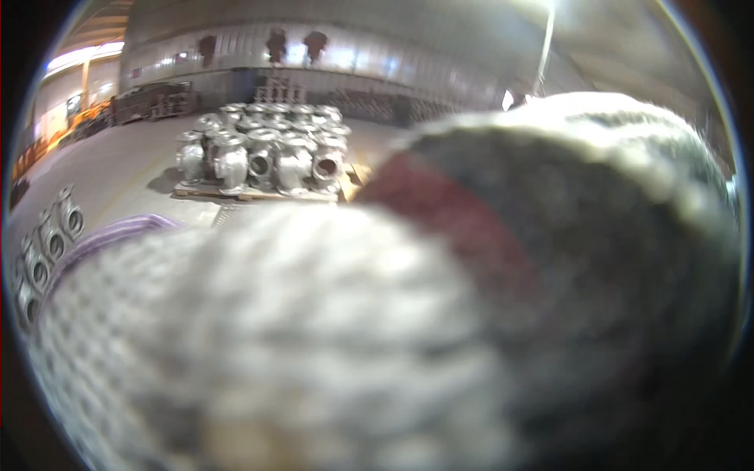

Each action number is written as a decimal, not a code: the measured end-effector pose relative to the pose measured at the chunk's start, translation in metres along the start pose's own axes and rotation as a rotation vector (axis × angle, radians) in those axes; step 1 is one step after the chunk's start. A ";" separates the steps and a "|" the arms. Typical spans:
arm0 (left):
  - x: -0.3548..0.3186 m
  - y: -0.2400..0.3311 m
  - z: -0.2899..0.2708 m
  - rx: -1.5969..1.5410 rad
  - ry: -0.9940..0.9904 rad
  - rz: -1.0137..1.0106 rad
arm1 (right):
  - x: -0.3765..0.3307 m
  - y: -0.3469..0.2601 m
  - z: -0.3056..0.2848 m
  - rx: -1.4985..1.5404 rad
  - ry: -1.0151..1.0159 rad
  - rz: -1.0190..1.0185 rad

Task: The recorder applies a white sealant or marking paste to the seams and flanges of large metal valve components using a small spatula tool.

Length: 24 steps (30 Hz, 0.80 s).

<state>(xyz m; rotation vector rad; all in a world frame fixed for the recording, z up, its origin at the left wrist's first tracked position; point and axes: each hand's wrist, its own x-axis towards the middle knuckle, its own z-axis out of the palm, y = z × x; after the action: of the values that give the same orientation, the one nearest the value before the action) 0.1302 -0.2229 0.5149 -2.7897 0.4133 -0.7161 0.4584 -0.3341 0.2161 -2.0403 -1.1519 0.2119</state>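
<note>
White knitted work-glove fabric [314,314] fills the lower middle of the head view, very close and blurred. A purple hem [129,228] edges it on the left, so I take this as my left hand [196,314] coming in from that side. Against it, at the right, lies a darker, soiled knit shape [605,212] with a dull red band [455,208]. It looks like my gloved right hand, but the blur keeps this uncertain. Fingers cannot be made out on either one, and anything held between them is hidden.
Beyond the gloves, several silvery flanged valve bodies [292,161] stand packed on a wooden pallet [259,194]. More flanged castings [53,239] line the floor at far left. Dark stacked goods [153,104] stand along the corrugated back wall [440,74].
</note>
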 end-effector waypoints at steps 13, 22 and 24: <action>-0.027 0.003 0.176 -0.542 -0.275 -0.096 | -0.119 0.031 -0.011 0.534 0.285 0.415; -0.171 0.088 0.303 -1.127 -0.255 -0.854 | -0.132 0.143 0.114 0.574 0.244 0.811; -0.142 0.078 0.299 -1.070 -0.238 -0.920 | -0.114 0.143 0.109 0.519 0.285 0.877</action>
<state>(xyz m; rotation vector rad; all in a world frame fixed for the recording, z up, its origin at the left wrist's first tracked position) 0.1438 -0.2047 0.1753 -4.0109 -0.8748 -0.2808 0.4341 -0.4075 0.0178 -1.8794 0.0407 0.5566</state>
